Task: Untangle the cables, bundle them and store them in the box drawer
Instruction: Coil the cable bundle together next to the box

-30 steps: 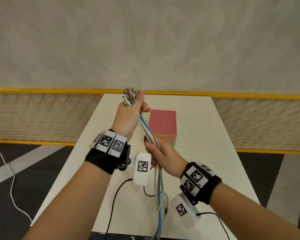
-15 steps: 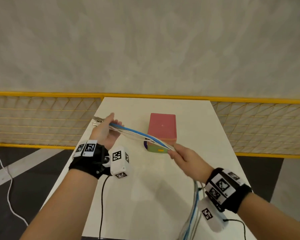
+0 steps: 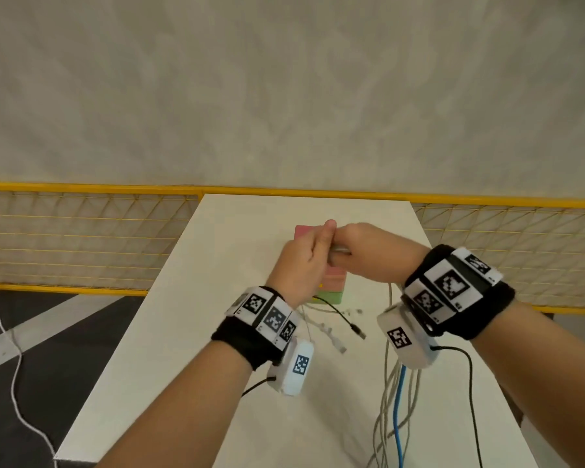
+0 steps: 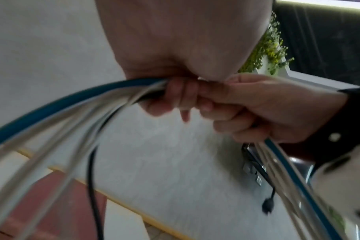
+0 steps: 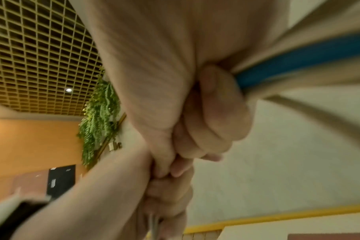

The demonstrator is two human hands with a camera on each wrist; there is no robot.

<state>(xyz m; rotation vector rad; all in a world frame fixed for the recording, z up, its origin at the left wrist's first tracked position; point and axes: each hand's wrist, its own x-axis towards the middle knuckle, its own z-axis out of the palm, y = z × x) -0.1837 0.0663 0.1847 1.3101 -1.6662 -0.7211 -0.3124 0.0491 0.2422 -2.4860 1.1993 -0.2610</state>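
Observation:
A bundle of white, blue and black cables [image 3: 396, 396] trails down from my right hand [image 3: 368, 255] to the near table edge. My left hand [image 3: 304, 261] meets it fist to fist above the pink drawer box [image 3: 331, 285]. Both hands grip the same bundle. Loose plug ends [image 3: 328, 329] hang under the left wrist. In the left wrist view my left fingers [image 4: 175, 97] curl round the blue cable [image 4: 51, 105] and the white ones, and the right hand [image 4: 267, 110] holds them just beside. The right wrist view shows my right fingers [image 5: 216, 113] wrapped round the cables [image 5: 298, 60].
The white table [image 3: 190, 332] is long and narrow, with dark floor on both sides. A yellow mesh fence [image 3: 81, 238] runs behind it along the wall. Black wrist-camera leads [image 3: 470, 383] hang near the cables. A white cord [image 3: 14, 366] lies on the floor at left.
The hands were apart with the bundle stretched between them. They have come together over the box, folding the bundle, and the plug ends now dangle below the left wrist.

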